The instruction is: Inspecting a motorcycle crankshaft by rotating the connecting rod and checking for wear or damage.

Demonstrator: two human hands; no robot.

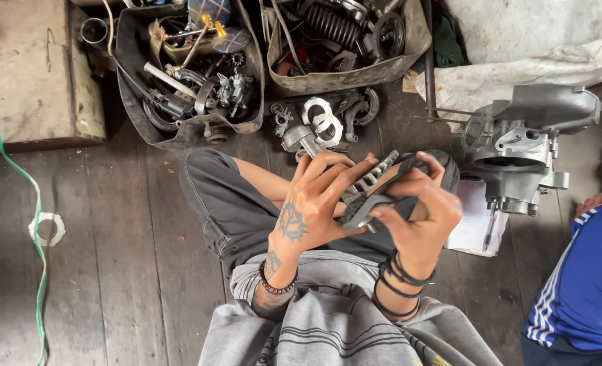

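I sit cross-legged on a dark wooden floor. Both hands hold up a finned metal engine cylinder [375, 177] in front of my chest. My left hand [314, 203] spreads its fingers over the cylinder's left side. My right hand [419, 213] grips a dark flat part [372, 205] pressed against the cylinder's lower edge. Whether that part is a gasket or a tool I cannot tell. Bead and cord bracelets circle both wrists.
A grey engine crankcase [525, 146] stands on white paper [474, 227] to the right. Two worn tubs of metal parts [192, 74] [345, 41] sit ahead, with loose clamps [325, 122] before them. Another person in blue [582, 278] sits at right. A green cord [36, 224] runs at left.
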